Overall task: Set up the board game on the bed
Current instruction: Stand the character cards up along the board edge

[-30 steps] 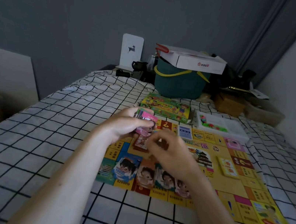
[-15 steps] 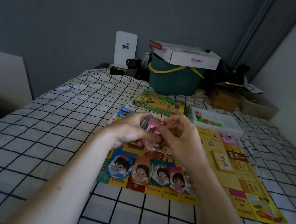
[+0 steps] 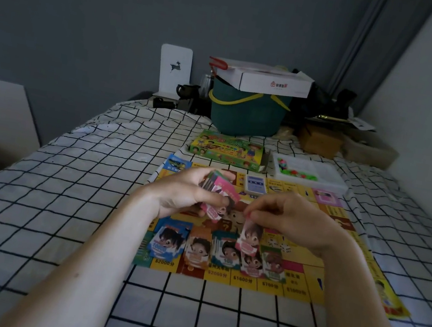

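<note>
My left hand [image 3: 187,192] grips a stack of play-money notes [image 3: 217,192] above the game board [image 3: 338,239], which lies flat on the checked bed sheet [image 3: 62,195]. My right hand [image 3: 290,220] pinches a single pink note [image 3: 249,238] by its top edge, so it hangs over the row of five note piles [image 3: 219,251] along the board's near edge. Beyond the board sit the green game box [image 3: 227,149] and a white tray of pieces [image 3: 309,171].

The checked bed [image 3: 62,195] carries the game board [image 3: 338,239] — beyond it, game box [image 3: 227,148], white tray [image 3: 318,171], green basket [image 3: 244,117].
</note>
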